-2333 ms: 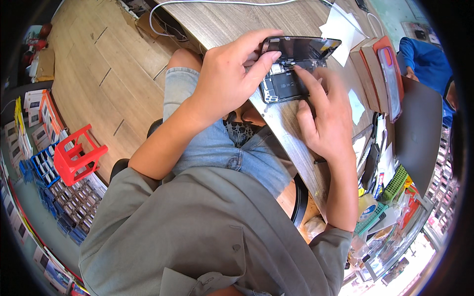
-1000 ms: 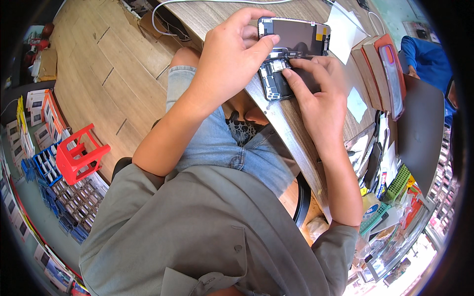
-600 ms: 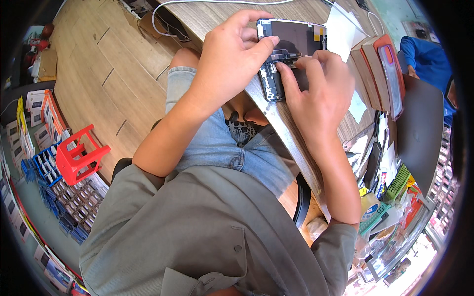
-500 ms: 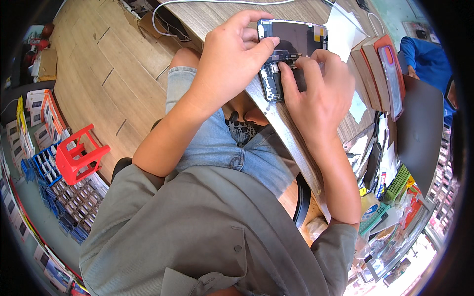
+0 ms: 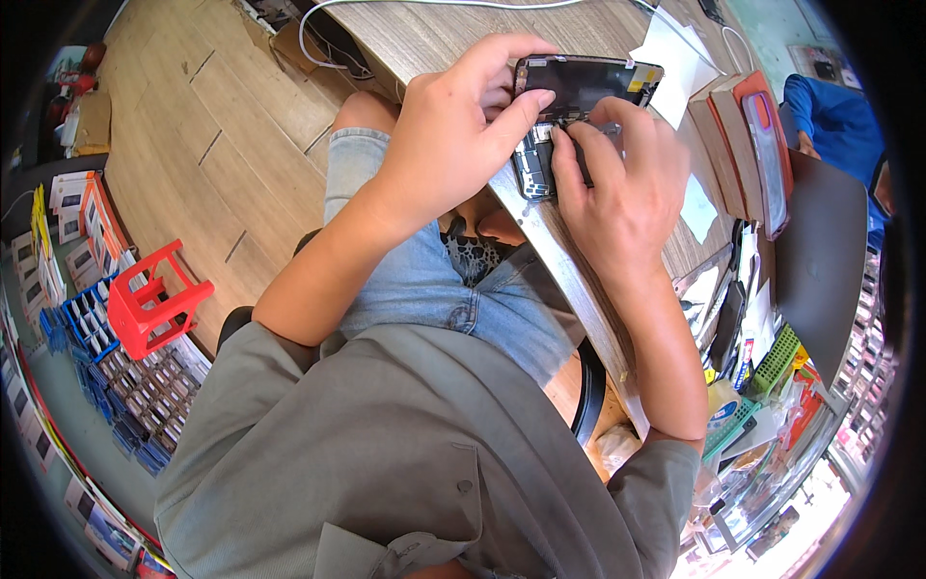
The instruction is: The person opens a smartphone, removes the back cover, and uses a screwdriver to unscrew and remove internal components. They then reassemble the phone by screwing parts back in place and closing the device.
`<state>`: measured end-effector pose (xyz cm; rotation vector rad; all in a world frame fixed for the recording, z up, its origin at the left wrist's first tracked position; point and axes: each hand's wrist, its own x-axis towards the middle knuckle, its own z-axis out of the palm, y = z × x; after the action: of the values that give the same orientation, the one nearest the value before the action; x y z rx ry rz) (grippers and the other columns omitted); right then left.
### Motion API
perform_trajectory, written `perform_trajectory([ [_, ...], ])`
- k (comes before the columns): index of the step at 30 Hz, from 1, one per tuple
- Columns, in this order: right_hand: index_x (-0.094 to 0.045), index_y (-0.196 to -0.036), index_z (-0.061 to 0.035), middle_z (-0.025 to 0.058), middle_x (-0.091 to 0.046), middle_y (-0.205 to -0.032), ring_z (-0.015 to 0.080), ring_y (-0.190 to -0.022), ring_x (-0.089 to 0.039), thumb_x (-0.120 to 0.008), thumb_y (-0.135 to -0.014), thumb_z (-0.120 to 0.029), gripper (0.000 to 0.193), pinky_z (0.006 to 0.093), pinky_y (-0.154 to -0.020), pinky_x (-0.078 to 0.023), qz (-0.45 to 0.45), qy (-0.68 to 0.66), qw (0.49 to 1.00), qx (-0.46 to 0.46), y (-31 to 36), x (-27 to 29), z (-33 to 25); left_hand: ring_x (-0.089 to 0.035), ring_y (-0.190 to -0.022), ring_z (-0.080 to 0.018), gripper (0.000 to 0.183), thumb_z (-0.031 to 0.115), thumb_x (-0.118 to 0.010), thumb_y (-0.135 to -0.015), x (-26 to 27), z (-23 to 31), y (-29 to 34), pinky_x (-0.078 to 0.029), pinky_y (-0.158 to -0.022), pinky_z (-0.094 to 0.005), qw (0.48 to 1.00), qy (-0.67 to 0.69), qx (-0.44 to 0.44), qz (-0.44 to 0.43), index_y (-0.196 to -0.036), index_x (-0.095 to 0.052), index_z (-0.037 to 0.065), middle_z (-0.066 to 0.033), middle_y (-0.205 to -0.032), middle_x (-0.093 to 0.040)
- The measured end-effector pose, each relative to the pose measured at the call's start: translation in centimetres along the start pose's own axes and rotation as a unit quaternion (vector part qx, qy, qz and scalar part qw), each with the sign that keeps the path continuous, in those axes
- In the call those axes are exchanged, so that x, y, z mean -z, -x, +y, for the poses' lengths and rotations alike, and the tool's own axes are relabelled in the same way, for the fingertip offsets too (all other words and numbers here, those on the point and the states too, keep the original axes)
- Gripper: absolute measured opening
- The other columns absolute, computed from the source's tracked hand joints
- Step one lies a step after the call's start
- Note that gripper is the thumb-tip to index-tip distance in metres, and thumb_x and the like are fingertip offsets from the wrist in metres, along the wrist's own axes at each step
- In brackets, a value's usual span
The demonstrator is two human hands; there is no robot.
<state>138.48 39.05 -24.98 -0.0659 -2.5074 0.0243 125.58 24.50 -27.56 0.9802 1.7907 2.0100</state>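
An opened phone lies at the near edge of the wooden table. Its dark screen panel (image 5: pixel 586 85) is tilted up at the far side, gripped along its left end between the thumb and fingers of my left hand (image 5: pixel 458 125). Nearer me is the phone body (image 5: pixel 533 172), with its inner metal parts showing. My right hand (image 5: pixel 627 188) bends over the body, thumb and fingertips drawn together near the seam between body and screen. Its fingers hide most of the body's right side, and whatever lies between their tips cannot be made out.
Thick books (image 5: pixel 723 135) with a phone case (image 5: pixel 767 164) stand right of the phone, beside white paper (image 5: pixel 670 63). A white cable (image 5: pixel 434 4) crosses the table's far side. Tools and packets crowd the lower right. A red stool (image 5: pixel 159 299) is on the floor at left.
The screen panel has tilted up more steeply and shifted slightly right and nearer, along with my left hand. My right fingertips have moved a little at the seam.
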Motion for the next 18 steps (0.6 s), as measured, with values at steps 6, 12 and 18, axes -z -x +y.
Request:
perform_trajectory([
  [6,-0.083,-0.104,-0.0092,0.0039,-0.071,-0.116,0.0265,-0.097,-0.065,-0.090,-0.086,-0.018,0.021,0.0427,-0.080,-0.044,-0.011,-0.043,0.999,-0.027,0.8,0.4,0.4,-0.081,-0.099,-0.0124,0.038,-0.004,-0.078,-0.103,0.3,-0.4,0.5,-0.066,-0.088,-0.0281,0.987,-0.120,-0.104,-0.008,-0.139,-0.072,0.001,-0.0109,-0.108,-0.084],
  [12,-0.083,-0.109,-0.0095,0.0059,-0.072,-0.119,0.0271,-0.099,-0.065,-0.090,-0.085,-0.018,0.026,0.0423,-0.082,-0.045,-0.037,-0.047,0.998,-0.037,1.4,1.8,0.5,-0.084,-0.097,-0.0143,0.038,-0.003,-0.082,-0.100,0.4,-0.9,0.5,-0.067,-0.084,-0.0282,0.977,-0.155,-0.146,0.002,-0.137,-0.074,0.003,-0.0105,-0.105,-0.085],
  [18,-0.083,-0.118,-0.0094,0.0092,-0.071,-0.124,0.0291,-0.102,-0.064,-0.088,-0.086,-0.021,0.034,0.0429,-0.084,-0.046,-0.071,-0.053,0.996,-0.011,1.8,2.5,0.5,-0.084,-0.096,-0.0147,0.039,-0.003,-0.082,-0.100,0.3,-1.0,0.4,-0.067,-0.083,-0.0281,0.974,-0.156,-0.165,0.006,-0.138,-0.075,0.003,-0.0106,-0.105,-0.085],
])
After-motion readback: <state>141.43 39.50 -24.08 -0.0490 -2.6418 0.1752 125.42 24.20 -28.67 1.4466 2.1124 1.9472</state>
